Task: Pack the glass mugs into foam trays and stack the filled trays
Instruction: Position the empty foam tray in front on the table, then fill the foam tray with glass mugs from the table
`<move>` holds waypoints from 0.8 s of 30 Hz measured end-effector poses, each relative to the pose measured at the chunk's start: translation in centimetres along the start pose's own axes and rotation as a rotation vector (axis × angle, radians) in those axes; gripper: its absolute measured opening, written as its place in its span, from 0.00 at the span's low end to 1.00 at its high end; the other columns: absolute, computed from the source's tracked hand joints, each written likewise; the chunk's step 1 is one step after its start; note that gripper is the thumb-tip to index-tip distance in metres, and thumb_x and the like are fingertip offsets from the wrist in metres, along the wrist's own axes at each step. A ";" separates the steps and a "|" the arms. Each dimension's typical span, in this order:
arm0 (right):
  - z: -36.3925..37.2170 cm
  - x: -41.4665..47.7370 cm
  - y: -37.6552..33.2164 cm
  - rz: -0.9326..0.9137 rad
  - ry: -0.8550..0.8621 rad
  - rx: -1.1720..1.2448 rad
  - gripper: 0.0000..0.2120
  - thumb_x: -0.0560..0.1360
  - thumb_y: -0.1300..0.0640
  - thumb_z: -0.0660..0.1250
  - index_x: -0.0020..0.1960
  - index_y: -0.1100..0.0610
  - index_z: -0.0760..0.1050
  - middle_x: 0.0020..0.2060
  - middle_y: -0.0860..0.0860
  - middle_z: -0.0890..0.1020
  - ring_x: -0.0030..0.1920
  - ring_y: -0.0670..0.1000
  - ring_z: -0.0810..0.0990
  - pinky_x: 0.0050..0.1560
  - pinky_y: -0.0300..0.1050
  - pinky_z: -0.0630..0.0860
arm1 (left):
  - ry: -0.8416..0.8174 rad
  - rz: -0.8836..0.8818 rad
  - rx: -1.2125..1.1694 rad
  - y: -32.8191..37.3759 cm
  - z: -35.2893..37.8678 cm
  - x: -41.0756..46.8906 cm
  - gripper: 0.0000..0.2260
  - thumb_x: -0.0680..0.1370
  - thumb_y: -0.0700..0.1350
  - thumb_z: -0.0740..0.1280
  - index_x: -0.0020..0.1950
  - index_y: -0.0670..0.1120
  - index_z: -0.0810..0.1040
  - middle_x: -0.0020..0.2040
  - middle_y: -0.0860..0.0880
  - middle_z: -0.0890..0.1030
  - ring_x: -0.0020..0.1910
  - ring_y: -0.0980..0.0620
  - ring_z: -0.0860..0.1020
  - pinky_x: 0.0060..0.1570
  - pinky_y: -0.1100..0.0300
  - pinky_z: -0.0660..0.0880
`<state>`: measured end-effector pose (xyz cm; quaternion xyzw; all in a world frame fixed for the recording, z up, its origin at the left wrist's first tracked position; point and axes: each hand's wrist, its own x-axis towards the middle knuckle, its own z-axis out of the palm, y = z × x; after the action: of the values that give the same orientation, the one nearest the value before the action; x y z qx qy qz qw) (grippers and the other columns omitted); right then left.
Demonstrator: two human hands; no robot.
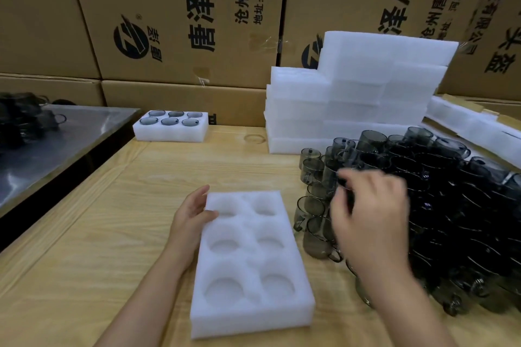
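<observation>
Matt white foam tray (251, 265), glossy smoky glass mugs (439, 205), grained wooden table (112, 234).

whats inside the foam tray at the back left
Six dark glass mugs fill the foam tray, one per hole. Only their round tops show; foam hides their sides and handles.

We log foam tray (251, 262) bottom centre on table (84, 234), mug pile (451, 205) right of it, foam stack (352, 93) behind pile, mug-filled tray (170, 132) upper left of centre.
</observation>
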<state>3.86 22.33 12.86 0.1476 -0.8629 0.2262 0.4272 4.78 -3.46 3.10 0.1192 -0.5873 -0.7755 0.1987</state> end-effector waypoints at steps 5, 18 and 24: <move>0.2 6.4 2.7 0.186 -0.386 -0.645 0.14 0.76 0.53 0.62 0.59 0.58 0.73 0.58 0.60 0.67 0.57 0.60 0.60 0.55 0.52 0.59 | -0.024 0.015 0.047 -0.2 0.5 -0.1 0.25 0.64 0.37 0.70 0.61 0.45 0.75 0.55 0.42 0.80 0.54 0.44 0.78 0.51 0.51 0.74; 1.8 7.9 5.0 0.089 -0.521 -0.610 0.04 0.75 0.58 0.65 0.47 0.50 0.75 0.49 0.50 0.74 0.55 0.55 0.67 0.52 0.52 0.57 | -0.028 0.024 0.106 -0.7 0.2 0.4 0.22 0.63 0.42 0.70 0.57 0.50 0.77 0.54 0.45 0.81 0.56 0.44 0.79 0.54 0.49 0.76; 0.9 7.7 2.8 0.021 -0.308 -0.344 0.05 0.77 0.56 0.63 0.44 0.49 0.73 0.37 0.46 0.74 0.48 0.53 0.69 0.41 0.46 0.47 | -0.037 0.031 0.113 -0.7 0.3 0.3 0.22 0.64 0.41 0.69 0.58 0.49 0.77 0.56 0.44 0.80 0.57 0.42 0.78 0.57 0.45 0.75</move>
<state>-2.58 23.78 17.87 0.0963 -0.9453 0.0548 0.3069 4.24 -3.16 2.56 0.1067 -0.6355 -0.7400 0.1930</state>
